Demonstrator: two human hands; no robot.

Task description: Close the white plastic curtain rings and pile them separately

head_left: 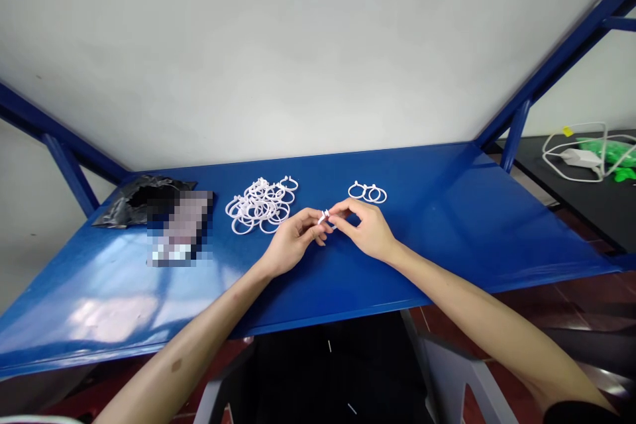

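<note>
Between my two hands is a white plastic ring (324,216), mostly covered by the fingers. My left hand (294,238) pinches it from the left, with thumb and fingers closed. From the right, my right hand (366,226) grips the same ring with thumb and forefinger. Just left of my left hand lies a heap of similar white rings (263,205), each with a small knob or clasp. A few more white rings (368,193) lie together behind my right hand.
A crumpled black plastic bag (144,199) rests at the left of the blue table (447,212), beside a pixelated item (183,228). Blue frame bars rise at both sides. On a dark table at right sit a white cable (576,158) and green plastic (613,149).
</note>
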